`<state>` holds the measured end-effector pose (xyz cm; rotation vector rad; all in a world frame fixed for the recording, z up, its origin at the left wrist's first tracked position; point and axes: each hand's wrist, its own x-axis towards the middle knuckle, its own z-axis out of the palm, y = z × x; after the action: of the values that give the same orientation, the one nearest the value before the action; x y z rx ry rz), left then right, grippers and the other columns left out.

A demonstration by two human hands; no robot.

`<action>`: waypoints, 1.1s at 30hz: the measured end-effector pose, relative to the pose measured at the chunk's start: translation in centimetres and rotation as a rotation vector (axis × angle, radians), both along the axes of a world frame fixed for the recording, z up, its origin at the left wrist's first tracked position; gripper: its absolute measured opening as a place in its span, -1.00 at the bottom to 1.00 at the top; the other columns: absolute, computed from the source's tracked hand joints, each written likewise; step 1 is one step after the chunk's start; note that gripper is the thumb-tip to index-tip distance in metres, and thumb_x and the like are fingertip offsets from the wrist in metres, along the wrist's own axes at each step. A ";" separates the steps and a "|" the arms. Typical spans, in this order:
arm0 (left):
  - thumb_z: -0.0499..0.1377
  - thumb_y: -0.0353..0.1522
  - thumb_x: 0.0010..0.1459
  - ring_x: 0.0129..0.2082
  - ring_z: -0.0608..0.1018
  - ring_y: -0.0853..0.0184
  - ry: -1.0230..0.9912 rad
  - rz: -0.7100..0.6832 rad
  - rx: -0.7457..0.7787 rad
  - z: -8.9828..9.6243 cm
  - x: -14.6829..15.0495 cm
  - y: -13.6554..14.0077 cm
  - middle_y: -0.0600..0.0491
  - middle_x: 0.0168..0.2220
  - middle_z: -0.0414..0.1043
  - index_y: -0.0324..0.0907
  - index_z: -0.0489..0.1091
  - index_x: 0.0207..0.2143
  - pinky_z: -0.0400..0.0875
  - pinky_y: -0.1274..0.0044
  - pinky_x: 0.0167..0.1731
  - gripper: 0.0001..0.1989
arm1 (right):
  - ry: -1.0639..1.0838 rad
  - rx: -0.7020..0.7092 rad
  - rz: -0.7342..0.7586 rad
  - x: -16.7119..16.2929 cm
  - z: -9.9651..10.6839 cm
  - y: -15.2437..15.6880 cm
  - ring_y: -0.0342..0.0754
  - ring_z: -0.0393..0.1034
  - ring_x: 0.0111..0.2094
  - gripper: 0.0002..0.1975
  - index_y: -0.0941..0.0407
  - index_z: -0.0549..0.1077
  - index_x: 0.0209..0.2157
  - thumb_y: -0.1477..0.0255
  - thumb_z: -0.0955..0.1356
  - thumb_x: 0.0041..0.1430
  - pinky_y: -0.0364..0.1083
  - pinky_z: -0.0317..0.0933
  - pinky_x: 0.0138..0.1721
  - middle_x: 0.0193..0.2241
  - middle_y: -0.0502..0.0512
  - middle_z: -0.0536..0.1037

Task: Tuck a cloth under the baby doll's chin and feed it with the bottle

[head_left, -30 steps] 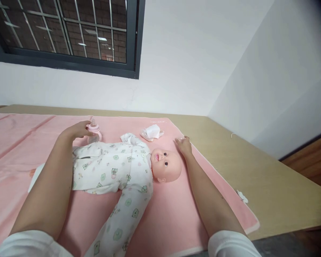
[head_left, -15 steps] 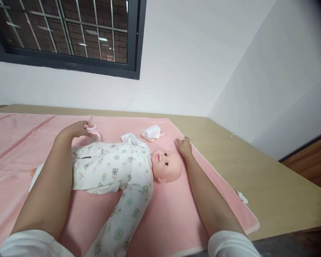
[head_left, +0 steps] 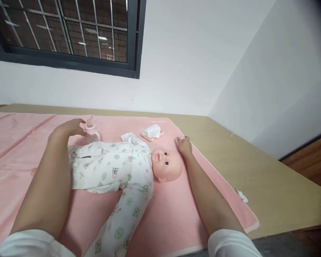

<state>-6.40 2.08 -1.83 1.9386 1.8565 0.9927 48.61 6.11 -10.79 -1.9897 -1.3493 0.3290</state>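
Observation:
A baby doll [head_left: 109,166] in white pyjamas with green bear prints lies on its back on a pink blanket [head_left: 166,214], its head to the right. Behind its waist a pink baby bottle [head_left: 91,129] with a clear teat stands upright. My left hand [head_left: 69,127] is right beside the bottle on its left, thumb and fingers apart. Beyond the doll's head, my right hand [head_left: 185,145] has its fingers closed on a small clear plastic piece [head_left: 179,138], mostly covered by the fingers.
White tissue in a clear wrapper [head_left: 152,132] lies behind the doll's shoulder. Near the blanket's right edge is a small white item [head_left: 242,196]. The wooden tabletop [head_left: 256,178] meets a white wall [head_left: 176,71], with a barred window [head_left: 69,32] at upper left.
My left hand has drawn slightly left, away from the bottle, which stays standing. My right hand has barely moved.

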 end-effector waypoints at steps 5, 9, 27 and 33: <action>0.29 0.19 -0.62 0.00 0.52 -0.32 0.097 0.337 -0.081 4.6 2.7 -3.7 -0.17 -0.35 0.58 -0.29 0.46 -0.30 0.16 0.26 -0.34 -0.11 | -0.009 0.089 -0.029 -0.1 0.1 -0.1 0.25 0.25 0.24 -0.37 0.42 0.19 0.25 0.21 0.19 0.35 0.09 0.06 0.27 0.20 0.55 0.34; 0.08 0.28 -0.13 -0.06 0.55 -0.10 0.170 0.376 0.152 7.9 8.2 -7.9 -0.13 -0.38 0.53 -0.23 0.52 -0.40 0.18 0.31 -0.33 -0.26 | -0.068 0.313 -0.044 -0.3 0.3 -0.5 0.20 0.18 0.24 -0.49 0.36 0.30 0.14 0.28 0.16 0.34 0.10 -0.04 0.30 0.17 0.50 0.36; 0.12 0.12 0.09 -0.21 0.60 0.09 0.280 -0.704 -0.587 2.4 31.8 -1.2 -0.21 -0.16 0.59 -0.26 0.50 -0.36 0.45 0.44 -0.22 -0.41 | -0.455 0.135 0.648 -6.5 1.5 -2.8 -0.04 0.41 -0.31 -0.67 0.11 0.46 -0.28 0.34 0.13 0.40 -0.14 0.01 -0.34 -0.31 0.13 0.61; 0.19 0.07 0.06 0.13 0.46 0.04 0.298 -0.831 -0.648 1.1 32.9 0.3 -0.10 -0.03 0.57 -0.20 0.56 -0.23 0.36 0.37 0.10 -0.47 | -0.466 0.031 0.768 -7.4 1.8 -3.2 -0.02 0.43 -0.28 -0.77 0.15 0.49 -0.15 0.35 0.28 0.28 -0.13 0.07 -0.34 -0.23 0.14 0.63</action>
<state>26.53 2.41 -0.70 2.1345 1.0494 -0.1406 41.22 2.87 -9.04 -1.4887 -2.3828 0.1811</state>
